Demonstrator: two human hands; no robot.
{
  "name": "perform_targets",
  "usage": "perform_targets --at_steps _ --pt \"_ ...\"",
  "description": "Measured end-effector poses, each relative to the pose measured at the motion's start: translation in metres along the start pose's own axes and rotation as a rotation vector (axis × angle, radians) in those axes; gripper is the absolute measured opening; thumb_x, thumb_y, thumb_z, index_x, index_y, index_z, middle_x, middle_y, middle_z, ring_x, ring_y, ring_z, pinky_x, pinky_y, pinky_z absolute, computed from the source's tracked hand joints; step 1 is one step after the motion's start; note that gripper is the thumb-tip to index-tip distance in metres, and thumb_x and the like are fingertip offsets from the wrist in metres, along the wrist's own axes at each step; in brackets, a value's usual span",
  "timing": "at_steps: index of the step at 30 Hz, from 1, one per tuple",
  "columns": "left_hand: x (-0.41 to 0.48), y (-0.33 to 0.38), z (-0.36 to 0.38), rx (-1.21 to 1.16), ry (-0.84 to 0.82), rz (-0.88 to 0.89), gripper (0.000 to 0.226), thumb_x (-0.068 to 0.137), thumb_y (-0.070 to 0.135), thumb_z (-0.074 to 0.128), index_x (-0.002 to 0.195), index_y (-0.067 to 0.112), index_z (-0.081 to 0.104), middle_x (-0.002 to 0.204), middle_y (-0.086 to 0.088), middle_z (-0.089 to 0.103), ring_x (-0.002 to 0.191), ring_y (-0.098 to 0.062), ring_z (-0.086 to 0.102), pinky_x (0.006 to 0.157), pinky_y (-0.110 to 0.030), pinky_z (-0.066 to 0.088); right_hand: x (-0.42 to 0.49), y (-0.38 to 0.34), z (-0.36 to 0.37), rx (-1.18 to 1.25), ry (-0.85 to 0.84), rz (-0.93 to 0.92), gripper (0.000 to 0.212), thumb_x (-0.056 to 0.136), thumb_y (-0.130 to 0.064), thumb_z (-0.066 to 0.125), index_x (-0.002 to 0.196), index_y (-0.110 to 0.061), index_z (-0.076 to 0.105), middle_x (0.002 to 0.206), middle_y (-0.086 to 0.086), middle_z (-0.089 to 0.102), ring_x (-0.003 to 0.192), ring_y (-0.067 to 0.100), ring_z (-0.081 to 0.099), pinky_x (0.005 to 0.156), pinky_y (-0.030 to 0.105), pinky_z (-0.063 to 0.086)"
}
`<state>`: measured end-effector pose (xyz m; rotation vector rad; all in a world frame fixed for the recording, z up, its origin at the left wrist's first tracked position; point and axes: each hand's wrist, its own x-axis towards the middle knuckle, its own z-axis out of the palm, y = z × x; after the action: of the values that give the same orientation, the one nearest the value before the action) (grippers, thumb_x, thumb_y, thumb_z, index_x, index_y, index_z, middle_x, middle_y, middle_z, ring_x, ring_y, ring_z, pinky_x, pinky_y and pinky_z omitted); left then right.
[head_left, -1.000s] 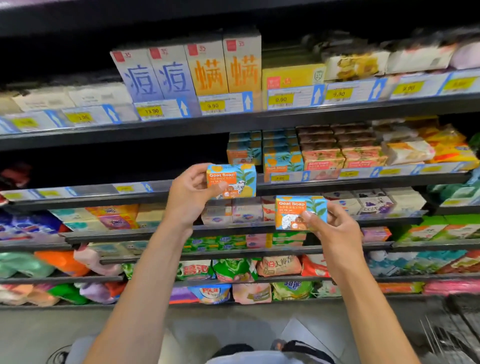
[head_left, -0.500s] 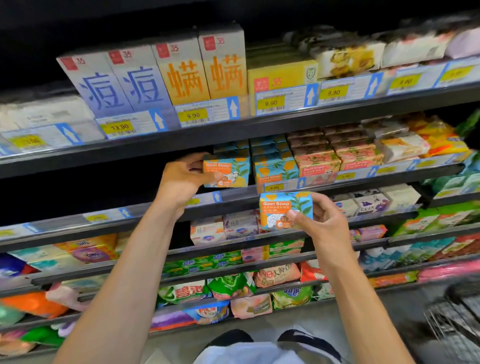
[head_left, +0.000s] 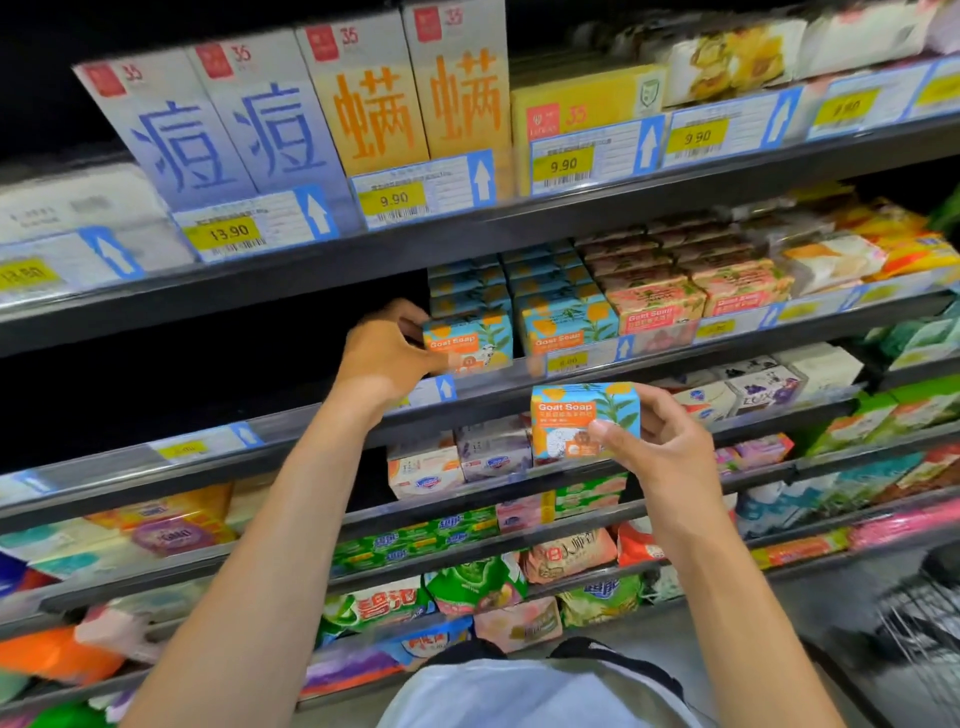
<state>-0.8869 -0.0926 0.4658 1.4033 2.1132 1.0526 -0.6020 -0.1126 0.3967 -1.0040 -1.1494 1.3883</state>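
The left hand (head_left: 387, 353) gripped one Goat Soap box (head_left: 467, 340) by its left end and held it label-out at the front of the shelf (head_left: 311, 415). It was just beside the matching blue stack (head_left: 566, 322), apparently so it would face forward in its own row, though whether it touched the shelf could not be told. The right hand (head_left: 660, 452) pinched a second Goat Soap box (head_left: 584, 421) between thumb and fingers, in the air below that shelf's edge with its label upright, probably kept ready to go in next.
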Motion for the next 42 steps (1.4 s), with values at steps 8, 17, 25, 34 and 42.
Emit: perform_targets --at_steps 8,17,25,34,42 --pt "0.01 0.005 0.0 0.259 0.007 0.098 0.048 0.078 0.029 0.089 0.111 0.02 0.054 0.101 0.005 0.063 0.088 -0.016 0.062 0.065 -0.022 0.044 0.0 0.005 0.005 -0.013 -0.011 -0.019 0.048 0.072 -0.024 0.087 0.117 -0.019 0.07 0.11 0.001 0.078 0.106 0.018 0.074 0.095 0.039 0.057" --pt "0.016 0.007 0.001 0.226 -0.025 0.13 0.072 0.074 0.028 0.092 0.135 0.02 0.055 0.13 -0.001 0.063 0.111 -0.019 0.064 0.09 -0.03 0.052 -0.002 0.008 0.007 -0.011 -0.01 -0.01 0.048 0.072 -0.023 0.087 0.117 -0.018 0.071 0.11 0.001 0.078 0.105 0.018 0.074 0.092 0.036 0.058" --pt "0.018 0.001 0.005 0.253 -0.011 0.167 0.069 0.073 0.036 0.092 0.131 0.023 0.055 0.131 -0.003 0.063 0.111 -0.022 0.064 0.092 -0.034 0.055 0.002 0.005 0.015 0.019 -0.004 0.006 0.037 0.082 -0.009 0.083 0.117 -0.017 0.071 0.11 0.002 0.078 0.106 0.021 0.074 0.094 0.037 0.059" --pt "-0.045 0.012 -0.009 -0.264 -0.043 0.25 0.021 0.091 0.02 0.078 0.111 0.025 0.072 0.108 0.011 0.073 0.098 -0.006 0.068 0.085 -0.026 0.058 0.004 -0.012 0.03 -0.03 -0.03 -0.013 0.045 0.081 -0.011 0.086 0.123 -0.016 0.069 0.113 0.003 0.077 0.109 0.021 0.073 0.094 0.039 0.059" --pt "-0.068 0.015 -0.013 -0.332 -0.305 0.159 0.045 0.079 0.019 0.088 0.12 0.025 0.071 0.113 0.007 0.075 0.104 -0.011 0.071 0.088 -0.035 0.062 0.006 -0.032 0.062 0.005 -0.077 -0.093 0.044 0.081 -0.009 0.085 0.119 -0.023 0.067 0.108 -0.006 0.078 0.103 0.009 0.073 0.086 0.026 0.058"
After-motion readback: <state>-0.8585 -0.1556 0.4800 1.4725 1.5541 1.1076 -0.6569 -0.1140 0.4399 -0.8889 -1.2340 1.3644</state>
